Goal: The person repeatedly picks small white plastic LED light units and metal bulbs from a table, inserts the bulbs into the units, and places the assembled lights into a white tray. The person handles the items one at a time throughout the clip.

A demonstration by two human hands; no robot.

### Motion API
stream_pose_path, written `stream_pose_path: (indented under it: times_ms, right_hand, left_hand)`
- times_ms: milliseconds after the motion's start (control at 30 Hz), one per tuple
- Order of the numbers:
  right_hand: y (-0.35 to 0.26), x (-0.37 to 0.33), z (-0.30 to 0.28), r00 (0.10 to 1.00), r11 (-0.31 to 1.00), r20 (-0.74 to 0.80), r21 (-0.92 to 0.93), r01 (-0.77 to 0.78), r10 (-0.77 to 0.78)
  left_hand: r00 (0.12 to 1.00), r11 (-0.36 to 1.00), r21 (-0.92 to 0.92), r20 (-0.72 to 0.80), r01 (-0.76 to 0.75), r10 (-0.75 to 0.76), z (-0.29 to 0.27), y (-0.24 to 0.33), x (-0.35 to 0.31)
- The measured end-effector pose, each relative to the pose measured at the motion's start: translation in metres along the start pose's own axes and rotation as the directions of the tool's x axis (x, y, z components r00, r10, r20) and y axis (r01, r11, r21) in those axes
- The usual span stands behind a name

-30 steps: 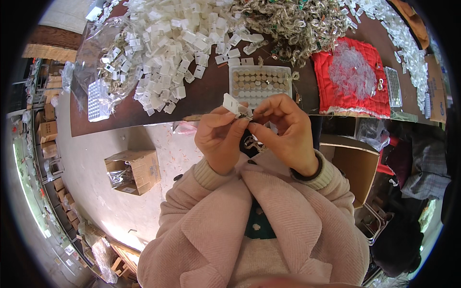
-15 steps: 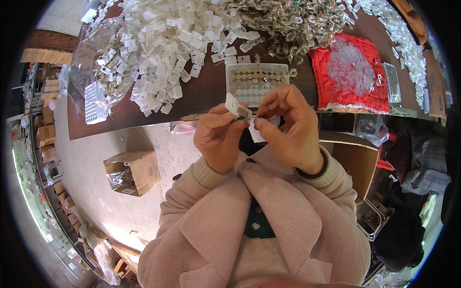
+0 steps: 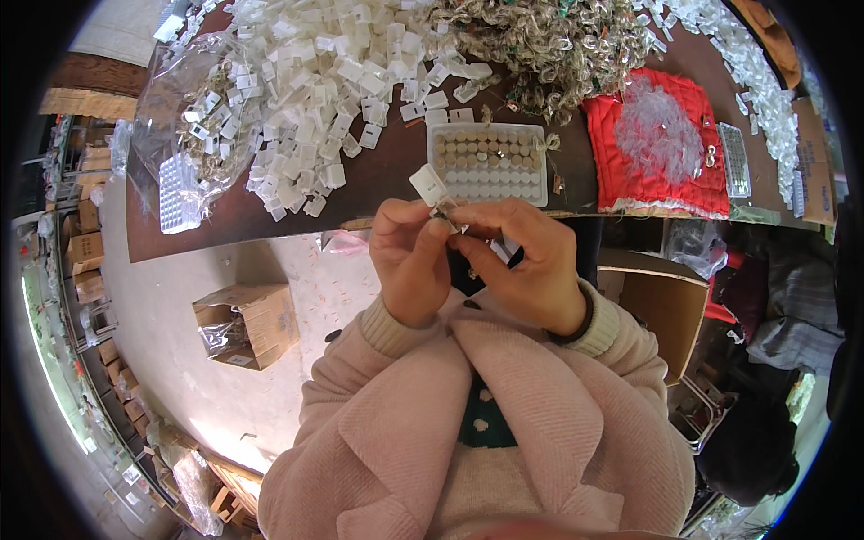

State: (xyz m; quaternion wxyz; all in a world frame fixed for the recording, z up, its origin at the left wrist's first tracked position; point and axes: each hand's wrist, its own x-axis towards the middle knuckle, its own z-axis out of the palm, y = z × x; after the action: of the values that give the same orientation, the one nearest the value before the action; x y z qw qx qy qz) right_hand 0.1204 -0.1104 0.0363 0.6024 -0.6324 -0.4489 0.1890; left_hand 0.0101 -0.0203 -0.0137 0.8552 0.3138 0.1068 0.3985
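My left hand pinches a small white plastic case with a flat flap tilted up, just in front of the table edge. Close against it, my right hand has its thumb and forefinger pressed together at the case's lower end. What these fingertips grip is hidden; a small shiny bit hangs below them. Just beyond my hands lies a clear plastic tray with rows of round cells, several filled with button batteries.
White plastic cases are heaped at the table's far left, beside tangled wire bundles. To the right, a red cloth carries a pile of clear thin pieces. A cardboard box stands on the floor at left, another at right.
My right hand has moved left and slightly down, closing onto the case beside the left fingertips. The white case has tilted and shifted slightly left.
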Motion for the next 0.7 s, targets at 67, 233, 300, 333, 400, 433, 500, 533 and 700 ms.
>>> stream_pose_path:
  times_ms: [67, 233, 300, 333, 400, 433, 500, 533, 700]
  right_hand:
    - [0.0, -0.003, 0.003, 0.996, 0.982, -0.01, -0.169, 0.08, -0.083]
    - [0.012, 0.001, -0.008, 0.998, 0.985, 0.036, -0.161, 0.054, -0.049]
    - [0.023, 0.006, -0.016, 0.998, 0.945, -0.058, -0.328, 0.001, -0.022]
    - [0.03, 0.011, -0.019, 0.994, 0.902, -0.095, -0.431, 0.016, -0.063]
    - [0.043, 0.019, -0.02, 0.984, 0.823, -0.117, -0.566, 0.046, -0.136]
    - [0.049, 0.022, -0.019, 0.981, 0.795, -0.108, -0.603, 0.065, -0.161]
    - [0.056, 0.026, -0.018, 0.978, 0.741, -0.076, -0.665, 0.097, -0.196]
    - [0.058, 0.028, -0.017, 0.978, 0.716, -0.055, -0.689, 0.11, -0.203]
    - [0.058, 0.028, -0.015, 0.98, 0.649, -0.026, -0.753, 0.11, -0.195]
  left_hand:
    - [0.999, 0.998, 0.055, -0.032, 0.005, -0.003, -0.003, -0.002, 0.0]
    - [0.987, 0.986, 0.1, -0.106, 0.13, -0.119, -0.018, 0.004, 0.002]
    - [0.982, 0.986, 0.032, -0.098, 0.164, -0.16, -0.023, 0.009, 0.003]
    - [0.977, 0.984, 0.018, -0.124, 0.176, -0.172, -0.025, 0.01, 0.003]
    - [0.98, 0.985, 0.0, -0.106, 0.171, -0.17, -0.026, 0.01, 0.005]
    - [0.979, 0.984, -0.005, -0.106, 0.177, -0.177, -0.027, 0.011, 0.006]
    - [0.979, 0.984, -0.015, -0.093, 0.18, -0.181, -0.027, 0.011, 0.006]
    - [0.98, 0.983, -0.019, -0.085, 0.182, -0.183, -0.026, 0.011, 0.006]
    - [0.979, 0.981, -0.038, -0.072, 0.188, -0.191, -0.026, 0.013, 0.006]
